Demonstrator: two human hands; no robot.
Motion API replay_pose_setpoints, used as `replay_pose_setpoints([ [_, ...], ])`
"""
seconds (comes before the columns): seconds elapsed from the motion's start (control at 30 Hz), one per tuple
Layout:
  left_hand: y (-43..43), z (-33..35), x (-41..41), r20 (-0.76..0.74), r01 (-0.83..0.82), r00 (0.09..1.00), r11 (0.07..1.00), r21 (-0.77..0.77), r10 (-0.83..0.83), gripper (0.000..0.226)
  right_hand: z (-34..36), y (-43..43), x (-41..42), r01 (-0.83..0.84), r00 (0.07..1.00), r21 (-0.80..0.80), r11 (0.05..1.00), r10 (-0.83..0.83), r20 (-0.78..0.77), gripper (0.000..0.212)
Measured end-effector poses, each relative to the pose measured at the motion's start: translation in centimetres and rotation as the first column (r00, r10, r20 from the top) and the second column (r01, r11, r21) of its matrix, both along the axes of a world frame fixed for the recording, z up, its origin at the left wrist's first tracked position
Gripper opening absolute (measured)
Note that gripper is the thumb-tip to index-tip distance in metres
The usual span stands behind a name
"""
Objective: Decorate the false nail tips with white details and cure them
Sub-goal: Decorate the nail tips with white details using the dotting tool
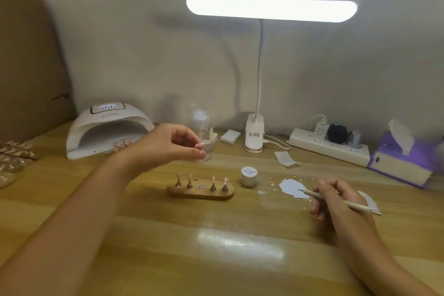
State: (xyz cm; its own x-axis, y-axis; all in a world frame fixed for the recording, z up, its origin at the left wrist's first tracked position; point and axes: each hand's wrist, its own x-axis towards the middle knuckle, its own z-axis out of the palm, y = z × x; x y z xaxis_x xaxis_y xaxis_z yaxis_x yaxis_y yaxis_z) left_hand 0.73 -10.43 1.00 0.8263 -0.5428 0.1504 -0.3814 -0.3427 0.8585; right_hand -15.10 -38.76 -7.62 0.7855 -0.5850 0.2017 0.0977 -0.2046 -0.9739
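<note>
The desk carried all items. The curing lamp stood at its far left, mouth facing the person, with several pink tips apparently inside. The left hand hung above the desk, near the lamp's mouth, thumb and fingers closed in a pinch on one nail tip; whether a peg was attached could not be determined. The right hand rested on the desk, gripping a fine brush pen-fashion, its point at a white paint smear. The wooden base held four pegged tips, centre seat vacant. The gel pot stood just beside it, lid apparently on. Assessment: the pinched tip was judged very light, thin, glossy and slippery, liable to flick away or smudge; the hold should be at its side edges or its peg, clear of the face to be painted
</note>
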Motion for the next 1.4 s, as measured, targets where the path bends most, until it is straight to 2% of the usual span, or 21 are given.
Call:
replay_pose_setpoints([
  [0.13,0.1,-1.3,0.4,-0.044,0.062,0.997,0.988,0.144,-0.056,0.015,-0.5,-0.3,0.2,-0.008,1.0,-0.013,1.0,0.008,0.002,0.024],
  [0.2,-0.3,-1.6,0.4,-0.042,0.091,0.995,0.982,0.166,-0.086,0.01,-0.6,-0.4,0.2,-0.014,1.0,-0.017,1.0,0.014,0.004,0.024],
  [0.43,-0.8,-2.9,0.8,0.0,0.063,0.998,0.945,0.32,-0.067,0.009,-0.6,-0.4,0.2,-0.031,1.0,-0.022,0.999,0.031,-0.006,0.022],
  [0.83,-0.9,-4.0,1.3,-0.05,0.102,0.995,0.929,0.356,-0.091,0.009,-0.3,-0.2,-0.1,-0.057,0.998,-0.041,0.998,0.056,-0.029,0.026],
  [1.0,0.1,-3.5,1.6,-0.061,0.11,0.994,0.88,0.461,-0.092,0.027,-0.4,-0.2,-0.1,-0.051,0.999,-0.035,0.998,0.051,-0.016,0.025],
  [1.13,0.9,-3.1,1.8,-0.017,0.074,0.997,0.851,0.521,-0.077,0.021,-0.4,-0.2,0.0,-0.055,0.998,-0.05,0.997,0.054,-0.02,0.026],
  [1.4,1.2,-3.1,1.6,-0.029,0.068,0.998,0.875,0.479,-0.061,0.015,-0.2,0.0,-0.2,-0.055,0.998,-0.06,0.997,0.054,-0.026,0.025],
])
